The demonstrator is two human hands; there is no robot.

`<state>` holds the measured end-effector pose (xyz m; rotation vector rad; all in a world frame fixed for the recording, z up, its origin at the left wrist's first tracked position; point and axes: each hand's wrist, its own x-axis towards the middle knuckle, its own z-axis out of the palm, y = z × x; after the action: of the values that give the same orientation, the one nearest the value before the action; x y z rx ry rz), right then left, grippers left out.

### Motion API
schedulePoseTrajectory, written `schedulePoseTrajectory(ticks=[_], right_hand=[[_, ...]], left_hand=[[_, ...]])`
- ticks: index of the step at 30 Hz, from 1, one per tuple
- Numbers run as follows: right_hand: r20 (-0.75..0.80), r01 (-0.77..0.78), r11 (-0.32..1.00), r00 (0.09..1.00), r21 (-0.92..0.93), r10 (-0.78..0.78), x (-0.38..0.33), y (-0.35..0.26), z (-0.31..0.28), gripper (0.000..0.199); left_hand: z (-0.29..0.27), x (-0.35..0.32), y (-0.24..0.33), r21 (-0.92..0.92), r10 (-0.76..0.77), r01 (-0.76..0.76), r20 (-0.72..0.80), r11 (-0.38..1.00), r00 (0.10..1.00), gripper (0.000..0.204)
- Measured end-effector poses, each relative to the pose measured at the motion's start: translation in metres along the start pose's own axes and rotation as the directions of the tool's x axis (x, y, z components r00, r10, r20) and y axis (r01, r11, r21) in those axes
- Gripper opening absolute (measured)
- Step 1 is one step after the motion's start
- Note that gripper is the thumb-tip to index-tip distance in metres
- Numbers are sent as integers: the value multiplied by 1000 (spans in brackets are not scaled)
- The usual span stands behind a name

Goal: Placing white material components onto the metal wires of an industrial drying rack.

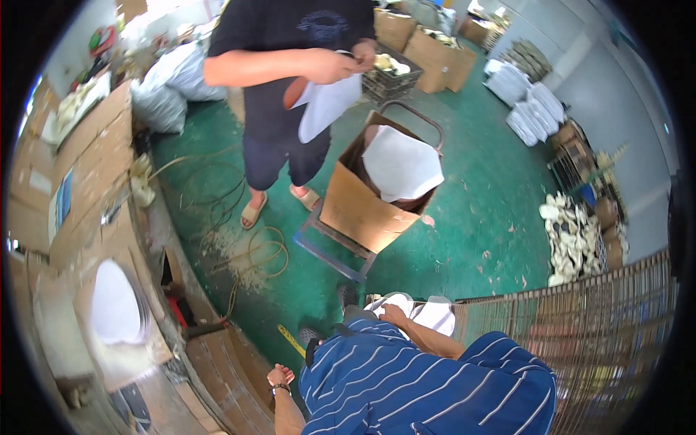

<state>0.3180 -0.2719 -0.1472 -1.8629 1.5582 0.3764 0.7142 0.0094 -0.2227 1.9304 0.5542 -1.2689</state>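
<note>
My right hand [394, 315] is at a group of flat white cut pieces [433, 317] beside my body, its fingers bent over the edge of one. Further left, my left hand [280, 375] hangs low with a dark band on the wrist, its fingers loosely curled and apart, holding nothing. Nearest to it is the cardboard-covered workbench [217, 362]. On that bench lies a stack of rounded white pieces [116, 304]. Across from me, a co-worker's hands [337, 67] hold a white piece [330, 105] with a brown part beside it.
A cardboard box [370, 217] with white and brown pieces rests on a blue-framed cart [330, 255]. A hose [272, 254] coils over scraps on the green floor. A slatted rack [565, 326] stands at my right. Behind are plastic bags [174, 83] and a heap of pale pieces [573, 235].
</note>
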Motion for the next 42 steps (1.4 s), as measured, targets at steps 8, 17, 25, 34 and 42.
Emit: schedulePoseTrajectory(ticks=[8, 17, 25, 34, 42], right_hand=[[33, -161, 979, 987, 121, 158, -2, 35, 45, 49], [6, -218, 943, 975, 250, 224, 1, 42, 43, 37], [-139, -226, 960, 958, 167, 250, 36, 57, 6, 30], [-583, 82, 693, 617, 716, 529, 155, 53, -220, 32], [-625, -30, 677, 356, 736, 695, 266, 113, -343, 67]], left_hand=[[50, 4, 64, 119, 26, -40, 114, 992, 993, 19], [106, -6, 108, 358, 79, -190, 303, 914, 950, 15], [144, -32, 136, 519, 124, -277, 310, 808, 942, 23], [255, -92, 184, 465, 197, -479, 532, 745, 824, 31], [322, -154, 211, 448, 235, -629, 664, 635, 710, 30]])
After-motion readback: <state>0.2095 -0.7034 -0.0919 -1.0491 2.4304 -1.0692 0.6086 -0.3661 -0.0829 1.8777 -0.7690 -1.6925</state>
